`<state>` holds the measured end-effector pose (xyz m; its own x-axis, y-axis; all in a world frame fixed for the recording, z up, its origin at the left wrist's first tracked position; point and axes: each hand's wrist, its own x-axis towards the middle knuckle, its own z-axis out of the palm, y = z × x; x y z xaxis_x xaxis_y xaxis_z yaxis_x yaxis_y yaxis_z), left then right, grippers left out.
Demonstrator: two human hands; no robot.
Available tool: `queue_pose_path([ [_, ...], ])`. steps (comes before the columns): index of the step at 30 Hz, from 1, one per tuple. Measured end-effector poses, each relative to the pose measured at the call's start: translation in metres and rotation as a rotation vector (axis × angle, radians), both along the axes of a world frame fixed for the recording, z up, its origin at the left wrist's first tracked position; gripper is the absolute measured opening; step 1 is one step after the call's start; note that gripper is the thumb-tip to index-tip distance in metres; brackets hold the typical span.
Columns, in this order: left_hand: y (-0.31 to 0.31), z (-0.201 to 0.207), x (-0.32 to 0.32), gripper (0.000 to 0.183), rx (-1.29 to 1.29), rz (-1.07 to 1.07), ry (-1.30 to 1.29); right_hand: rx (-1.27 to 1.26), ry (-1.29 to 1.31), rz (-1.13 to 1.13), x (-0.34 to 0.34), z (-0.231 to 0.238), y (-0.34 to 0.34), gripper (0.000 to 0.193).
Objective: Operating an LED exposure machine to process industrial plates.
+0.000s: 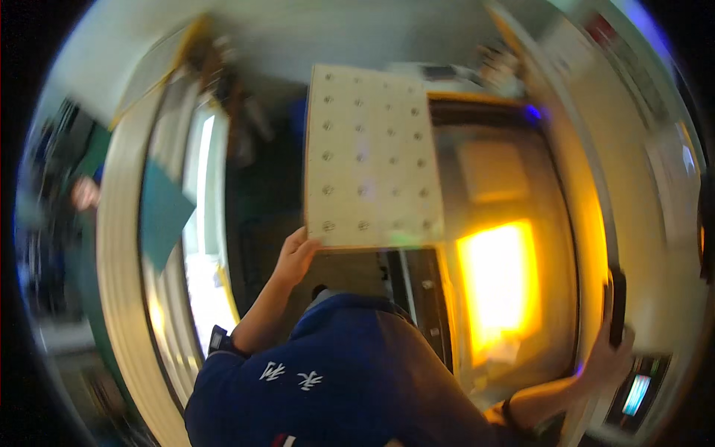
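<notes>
A flat, pale rectangular panel (372, 175) with rows of small dark round marks extends away from me in the middle of the view. My left hand (296, 258) pinches its near left corner, thumb on the upper face. The panel's right edge overlaps the left side of a brightly lit bay (477, 167). Over on the right, my right hand (607, 355) is closed around the lower end of a black handle (617, 305) on a pale upright door or cover (640, 223). Its fingers are partly hidden and a little blurred.
Yellow-orange light glares from a bright window (499, 283) inside the bay. A small lit screen (635, 395) sits below my right hand. To the left stand a ribbed pale frame (123, 223) and a teal sheet (165, 216). Another person (86, 192) is at the far left.
</notes>
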<state>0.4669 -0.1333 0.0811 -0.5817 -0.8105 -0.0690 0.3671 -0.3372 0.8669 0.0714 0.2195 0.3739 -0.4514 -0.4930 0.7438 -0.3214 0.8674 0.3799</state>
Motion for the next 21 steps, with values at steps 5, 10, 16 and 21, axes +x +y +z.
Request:
queue_pose_path([
  [5,0.0,-0.048,-0.096,0.03,-0.065,-0.375,-0.199,-0.029,-0.013,0.138,0.005,0.004,-0.003,0.025],
  [10,-0.057,-0.097,-0.2,0.028,-0.136,-0.608,-0.37,-0.04,-0.029,0.156,0.034,0.006,-0.021,0.026],
  [16,-0.069,-0.134,-0.365,0.031,-0.087,-0.816,-0.126,-0.073,-0.141,0.139,0.019,0.013,-0.019,0.027],
  [21,-0.095,-0.139,-0.436,0.034,-0.031,-0.924,-0.198,-0.095,-0.213,0.034,0.026,0.005,-0.024,0.025],
])
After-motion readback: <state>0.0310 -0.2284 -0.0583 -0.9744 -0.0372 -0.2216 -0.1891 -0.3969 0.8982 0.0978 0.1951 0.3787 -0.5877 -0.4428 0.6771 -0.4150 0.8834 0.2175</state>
